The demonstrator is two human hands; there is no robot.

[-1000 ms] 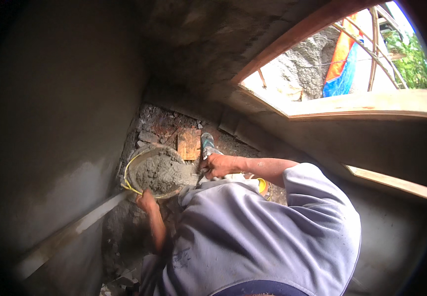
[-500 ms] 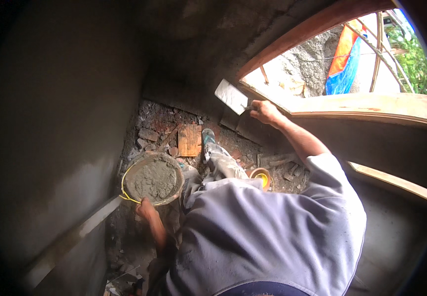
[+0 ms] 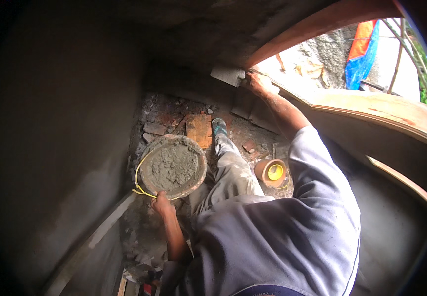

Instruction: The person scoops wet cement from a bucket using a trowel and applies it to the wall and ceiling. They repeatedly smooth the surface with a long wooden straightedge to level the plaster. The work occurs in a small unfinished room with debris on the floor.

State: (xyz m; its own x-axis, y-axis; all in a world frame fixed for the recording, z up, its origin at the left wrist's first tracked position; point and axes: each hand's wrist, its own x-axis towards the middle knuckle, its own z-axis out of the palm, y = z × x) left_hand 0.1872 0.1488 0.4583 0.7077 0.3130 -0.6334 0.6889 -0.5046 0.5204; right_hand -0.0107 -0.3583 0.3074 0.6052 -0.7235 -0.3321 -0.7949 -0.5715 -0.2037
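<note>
A round pan (image 3: pixel 173 166) is sitting on the rubble-strewn floor (image 3: pixel 174 111) in the corner, filled nearly to the rim with wet grey mortar (image 3: pixel 175 165); a yellow cord (image 3: pixel 139 177) is looping along its left edge. The left hand (image 3: pixel 161 202) is gripping the pan's near rim, fingers curled over it. To the right of the person's trousered leg (image 3: pixel 231 172), a small orange-brown spool (image 3: pixel 271 172) with a yellow core is lying on the debris. A flat orange brick piece (image 3: pixel 199 129) is lying just beyond the pan.

The trowel (image 3: pixel 228 75) is showing a flat, grey, mortar-smeared blade, roughly rectangular, held up against the dark plastered wall (image 3: pixel 65 123) just below the wooden window frame (image 3: pixel 371 106). The right hand (image 3: pixel 260 84) is closed around its handle, the arm stretched up and away from the body. Outside the opening, a blue and orange tarpaulin (image 3: pixel 364 49) is hanging.

Compared with a second ago, the right hand is no longer down at the pan beside the left; it has lifted the trowel up to the wall by the window frame, somewhat higher than half a second ago. The left hand is still holding the pan's rim.
</note>
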